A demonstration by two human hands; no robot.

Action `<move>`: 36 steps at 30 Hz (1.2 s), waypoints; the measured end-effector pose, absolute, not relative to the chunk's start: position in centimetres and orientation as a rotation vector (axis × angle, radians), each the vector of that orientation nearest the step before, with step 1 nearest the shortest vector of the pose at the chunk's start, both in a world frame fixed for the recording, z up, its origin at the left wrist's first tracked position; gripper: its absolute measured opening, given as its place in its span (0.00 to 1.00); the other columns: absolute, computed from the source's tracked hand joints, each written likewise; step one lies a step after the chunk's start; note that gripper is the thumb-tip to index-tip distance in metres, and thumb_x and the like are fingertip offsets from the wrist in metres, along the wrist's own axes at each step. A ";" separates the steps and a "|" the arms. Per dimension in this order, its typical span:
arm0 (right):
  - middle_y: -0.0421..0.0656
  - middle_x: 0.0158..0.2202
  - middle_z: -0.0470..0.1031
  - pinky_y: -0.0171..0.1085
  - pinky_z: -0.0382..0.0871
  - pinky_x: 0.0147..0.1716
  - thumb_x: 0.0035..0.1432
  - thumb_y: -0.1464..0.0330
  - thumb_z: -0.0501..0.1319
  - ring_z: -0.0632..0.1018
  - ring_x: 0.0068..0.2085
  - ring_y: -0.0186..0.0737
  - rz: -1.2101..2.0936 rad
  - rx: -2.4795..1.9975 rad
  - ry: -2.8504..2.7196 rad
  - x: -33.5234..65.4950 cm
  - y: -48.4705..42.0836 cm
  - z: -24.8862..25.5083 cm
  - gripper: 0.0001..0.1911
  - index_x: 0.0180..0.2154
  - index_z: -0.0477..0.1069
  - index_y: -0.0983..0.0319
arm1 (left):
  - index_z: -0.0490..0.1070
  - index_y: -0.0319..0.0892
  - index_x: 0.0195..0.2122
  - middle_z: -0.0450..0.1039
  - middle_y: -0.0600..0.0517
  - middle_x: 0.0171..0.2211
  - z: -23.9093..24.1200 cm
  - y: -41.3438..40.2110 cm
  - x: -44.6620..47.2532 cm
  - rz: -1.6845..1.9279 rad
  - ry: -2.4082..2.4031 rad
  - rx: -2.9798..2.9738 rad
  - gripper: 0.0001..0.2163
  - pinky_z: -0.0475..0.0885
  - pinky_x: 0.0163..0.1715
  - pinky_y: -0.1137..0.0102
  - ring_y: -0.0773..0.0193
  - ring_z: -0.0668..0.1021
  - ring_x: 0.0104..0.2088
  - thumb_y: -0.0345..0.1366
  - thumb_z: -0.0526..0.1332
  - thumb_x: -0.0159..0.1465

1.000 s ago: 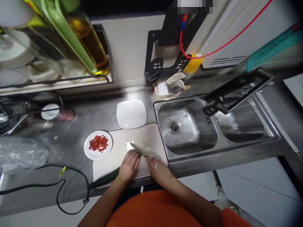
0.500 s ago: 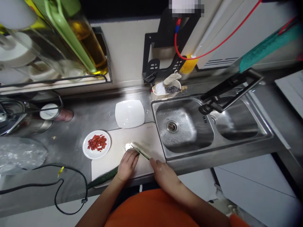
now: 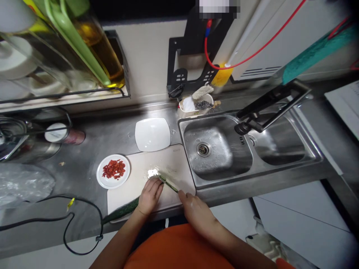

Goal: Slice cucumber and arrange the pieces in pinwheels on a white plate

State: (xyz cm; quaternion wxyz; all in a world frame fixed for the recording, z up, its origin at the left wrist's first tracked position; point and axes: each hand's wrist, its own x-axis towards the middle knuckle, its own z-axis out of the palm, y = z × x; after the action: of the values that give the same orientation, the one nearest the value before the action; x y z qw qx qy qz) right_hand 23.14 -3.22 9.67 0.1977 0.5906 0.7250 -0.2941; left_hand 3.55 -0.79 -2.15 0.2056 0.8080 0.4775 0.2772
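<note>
A white cutting board (image 3: 131,188) lies on the steel counter beside the sink. A long dark green cucumber (image 3: 120,211) rests on it, pointing toward the front left. My left hand (image 3: 150,196) presses down on the cucumber with curled fingers near its cut end. My right hand (image 3: 195,209) grips the handle of a knife (image 3: 168,183), whose blade sits against the left fingertips. A few pale cut slices (image 3: 153,172) lie just beyond the blade.
A round plate of chopped red chili (image 3: 113,171) sits left of the board; a square white plate (image 3: 153,133) lies behind it. A double steel sink (image 3: 224,149) with a black faucet (image 3: 269,106) is at right. A black cable (image 3: 67,224) loops at front left.
The knife blade has slid slightly back toward me along the cucumber, and my right hand drew back with it. The view shifted a little to the right.
</note>
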 end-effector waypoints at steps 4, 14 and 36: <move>0.45 0.32 0.73 0.34 0.63 0.27 0.56 0.83 0.44 0.76 0.31 0.39 -0.849 1.665 2.027 23.2 -3.2 9.6 0.22 0.45 0.67 0.62 | 0.69 0.42 0.47 0.75 0.46 0.42 -2.1 -0.8 3.6 0.758 1.329 2.245 0.10 0.71 0.52 0.58 0.58 0.76 0.47 0.33 0.54 0.65; 0.44 0.32 0.75 0.33 0.63 0.28 0.58 0.83 0.46 0.77 0.32 0.39 -0.772 1.609 2.067 23.0 -2.7 9.7 0.21 0.47 0.66 0.62 | 0.69 0.41 0.46 0.74 0.47 0.41 -2.3 -0.8 3.5 0.758 1.329 2.252 0.10 0.71 0.52 0.58 0.59 0.75 0.46 0.31 0.55 0.65; 0.45 0.33 0.75 0.33 0.62 0.29 0.60 0.79 0.46 0.76 0.33 0.40 -0.797 1.616 2.107 22.4 -1.6 7.8 0.16 0.46 0.66 0.62 | 0.69 0.41 0.47 0.75 0.47 0.42 -2.4 -0.7 3.5 0.754 1.309 2.244 0.10 0.71 0.52 0.60 0.60 0.75 0.46 0.31 0.55 0.65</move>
State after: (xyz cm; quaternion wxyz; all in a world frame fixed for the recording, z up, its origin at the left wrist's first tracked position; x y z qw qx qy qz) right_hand 22.40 -1.56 7.85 0.1835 0.5729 0.7472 -0.2826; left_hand 3.52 -0.74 -2.45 0.2162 0.8099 0.4725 0.2721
